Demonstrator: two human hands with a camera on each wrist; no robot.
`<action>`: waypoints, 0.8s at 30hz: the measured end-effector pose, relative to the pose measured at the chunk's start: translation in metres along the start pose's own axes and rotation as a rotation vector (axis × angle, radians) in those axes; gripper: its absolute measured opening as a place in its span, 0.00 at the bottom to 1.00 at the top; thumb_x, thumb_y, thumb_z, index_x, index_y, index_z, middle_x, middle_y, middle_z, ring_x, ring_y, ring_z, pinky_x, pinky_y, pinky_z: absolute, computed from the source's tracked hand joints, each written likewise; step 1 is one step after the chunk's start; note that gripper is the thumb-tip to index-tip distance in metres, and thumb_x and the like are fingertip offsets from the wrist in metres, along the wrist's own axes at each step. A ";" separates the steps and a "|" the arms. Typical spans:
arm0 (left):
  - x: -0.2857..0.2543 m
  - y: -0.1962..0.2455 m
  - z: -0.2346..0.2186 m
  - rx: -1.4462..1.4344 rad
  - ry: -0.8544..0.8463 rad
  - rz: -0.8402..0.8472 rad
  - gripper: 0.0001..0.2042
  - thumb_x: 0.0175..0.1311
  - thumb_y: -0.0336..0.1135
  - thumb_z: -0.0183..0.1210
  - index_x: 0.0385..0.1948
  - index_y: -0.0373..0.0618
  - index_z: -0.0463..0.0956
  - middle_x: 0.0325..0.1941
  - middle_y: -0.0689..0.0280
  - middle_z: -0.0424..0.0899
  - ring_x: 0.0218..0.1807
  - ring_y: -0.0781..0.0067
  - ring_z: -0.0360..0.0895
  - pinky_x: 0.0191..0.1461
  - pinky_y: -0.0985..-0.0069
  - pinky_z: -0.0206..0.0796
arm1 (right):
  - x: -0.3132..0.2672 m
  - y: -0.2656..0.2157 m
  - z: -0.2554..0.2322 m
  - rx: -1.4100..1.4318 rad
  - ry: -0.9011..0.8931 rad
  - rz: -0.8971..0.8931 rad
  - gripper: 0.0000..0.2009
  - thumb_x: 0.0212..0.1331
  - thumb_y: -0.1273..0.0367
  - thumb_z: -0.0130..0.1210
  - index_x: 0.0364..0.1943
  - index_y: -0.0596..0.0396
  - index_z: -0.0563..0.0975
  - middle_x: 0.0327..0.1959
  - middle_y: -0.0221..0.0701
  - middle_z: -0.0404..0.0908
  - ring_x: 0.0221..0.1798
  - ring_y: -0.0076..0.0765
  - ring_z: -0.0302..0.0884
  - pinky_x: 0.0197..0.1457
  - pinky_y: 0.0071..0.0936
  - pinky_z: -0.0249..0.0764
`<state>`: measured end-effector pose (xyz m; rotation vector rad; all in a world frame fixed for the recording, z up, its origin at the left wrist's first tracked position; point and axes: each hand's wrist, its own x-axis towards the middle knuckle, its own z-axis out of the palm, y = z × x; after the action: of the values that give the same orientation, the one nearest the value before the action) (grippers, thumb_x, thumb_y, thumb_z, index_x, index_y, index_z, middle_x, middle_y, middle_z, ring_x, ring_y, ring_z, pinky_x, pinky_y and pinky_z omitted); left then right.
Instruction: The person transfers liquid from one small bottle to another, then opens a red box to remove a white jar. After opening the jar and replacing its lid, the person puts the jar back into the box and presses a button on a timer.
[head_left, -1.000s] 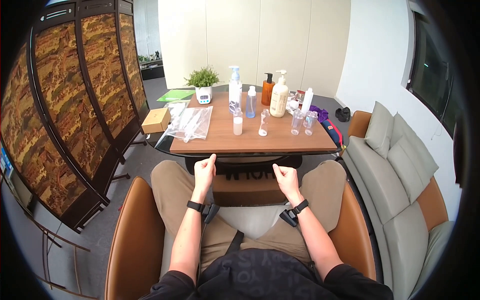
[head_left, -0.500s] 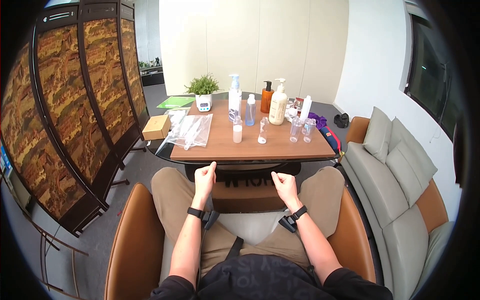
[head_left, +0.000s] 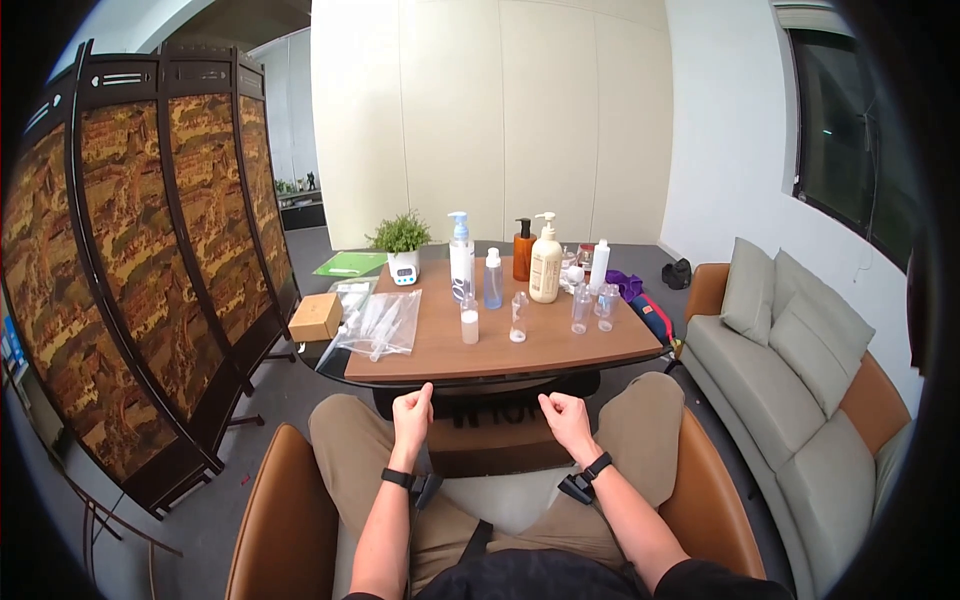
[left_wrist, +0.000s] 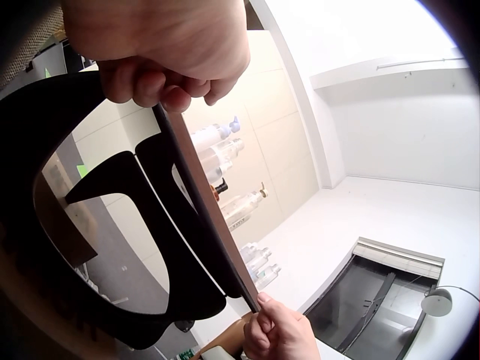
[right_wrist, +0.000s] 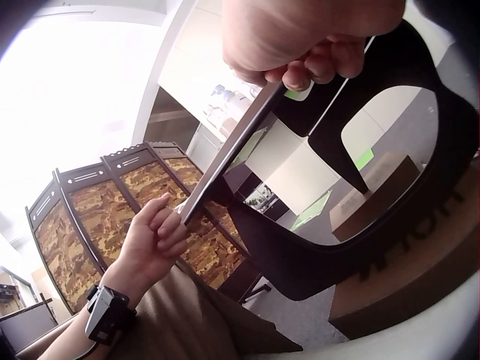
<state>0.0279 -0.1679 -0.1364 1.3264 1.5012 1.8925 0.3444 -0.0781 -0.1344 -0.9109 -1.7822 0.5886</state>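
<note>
My left hand (head_left: 412, 418) is held in front of the table's near edge, fingers curled into a fist and thumb pointing up, with nothing in it. Level with it, my right hand (head_left: 567, 422) is also curled and holds nothing. Beyond them on the brown table board (head_left: 430, 358) stand a small bottle with whitish contents (head_left: 470, 327) and a small clear bottle (head_left: 518, 325) with a little white at its base. Two small clear bottles (head_left: 580, 315) are farther right. Behind are a clear pump bottle (head_left: 461, 270), a blue-tinted bottle (head_left: 493, 282), an amber pump bottle (head_left: 523, 255) and a cream pump bottle (head_left: 545, 268).
Clear plastic bags (head_left: 388, 325) and a cardboard box (head_left: 316, 317) lie at the table's left, near a potted plant (head_left: 402, 238). A white bottle (head_left: 599, 265) and a purple cloth (head_left: 625, 285) are at the right. A folding screen (head_left: 125, 210) and a grey sofa (head_left: 750, 375) flank the table.
The head view has tilted upward, so the table and bottles sit lower in it. Both hands keep their curled pose in front of the table, and the bottles stay in place.
</note>
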 end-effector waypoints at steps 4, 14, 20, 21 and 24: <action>0.000 0.000 -0.001 0.005 -0.003 -0.017 0.33 0.85 0.49 0.61 0.11 0.44 0.71 0.11 0.75 0.69 0.17 0.86 0.62 0.24 0.75 0.52 | -0.001 -0.002 -0.001 -0.007 -0.002 -0.001 0.25 0.78 0.64 0.64 0.24 0.62 0.67 0.18 0.30 0.56 0.25 0.21 0.51 0.27 0.35 0.52; -0.001 0.003 0.001 -0.008 -0.003 -0.004 0.34 0.86 0.49 0.61 0.10 0.46 0.71 0.10 0.76 0.67 0.17 0.86 0.60 0.23 0.76 0.47 | 0.000 0.003 0.001 0.004 -0.004 -0.010 0.25 0.78 0.63 0.64 0.23 0.62 0.70 0.16 0.32 0.61 0.23 0.21 0.55 0.26 0.34 0.56; 0.000 -0.001 0.000 0.021 -0.015 -0.008 0.33 0.86 0.49 0.60 0.11 0.44 0.71 0.11 0.74 0.70 0.17 0.86 0.62 0.24 0.75 0.52 | 0.000 0.003 0.000 0.001 -0.011 0.001 0.23 0.78 0.64 0.65 0.23 0.61 0.72 0.15 0.29 0.65 0.22 0.19 0.59 0.26 0.32 0.57; 0.000 -0.001 0.000 0.029 -0.014 0.000 0.33 0.86 0.49 0.60 0.11 0.44 0.71 0.11 0.74 0.70 0.17 0.86 0.63 0.24 0.75 0.52 | 0.000 0.003 0.001 0.002 -0.012 0.003 0.23 0.78 0.64 0.65 0.23 0.61 0.72 0.15 0.29 0.65 0.22 0.19 0.59 0.26 0.32 0.57; 0.001 -0.002 0.000 0.030 -0.018 0.002 0.33 0.86 0.49 0.60 0.11 0.44 0.71 0.11 0.74 0.70 0.17 0.86 0.63 0.24 0.75 0.52 | 0.000 0.003 0.001 0.024 -0.009 -0.007 0.23 0.78 0.64 0.65 0.24 0.61 0.72 0.15 0.28 0.66 0.22 0.19 0.60 0.26 0.32 0.58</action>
<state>0.0268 -0.1670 -0.1377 1.3547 1.5263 1.8612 0.3445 -0.0763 -0.1372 -0.8869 -1.7819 0.6098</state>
